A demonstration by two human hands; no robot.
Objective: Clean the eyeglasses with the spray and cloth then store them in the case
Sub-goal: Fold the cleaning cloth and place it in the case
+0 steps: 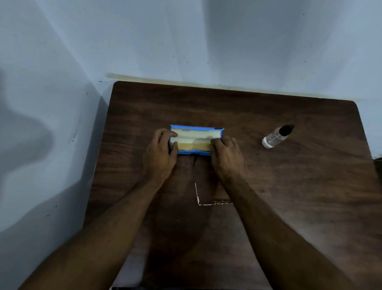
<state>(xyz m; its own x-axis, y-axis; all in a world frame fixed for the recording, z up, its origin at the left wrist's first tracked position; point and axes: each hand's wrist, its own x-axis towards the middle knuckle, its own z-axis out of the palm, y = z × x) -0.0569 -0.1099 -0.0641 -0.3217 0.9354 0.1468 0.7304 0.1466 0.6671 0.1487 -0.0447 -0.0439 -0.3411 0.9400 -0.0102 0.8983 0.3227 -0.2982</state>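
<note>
Centrally on the tabletop: open blue case, pale lining and a yellowish cloth inside, gripped at its ends by left hand and right hand. Just nearer, between the forearms, glasses, outside the case. Far right, upright clear spray, black-capped, part full.

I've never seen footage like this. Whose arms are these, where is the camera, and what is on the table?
No machine here: a person wears a camera on the head, looking down at their own bare arms. The left hand and right hand grip the two ends of an open blue glasses case with a pale lining. Thin-framed eyeglasses lie on the dark wooden table between the forearms, nearer the person. A small clear spray bottle with a dark cap sits to the right, untouched.
</note>
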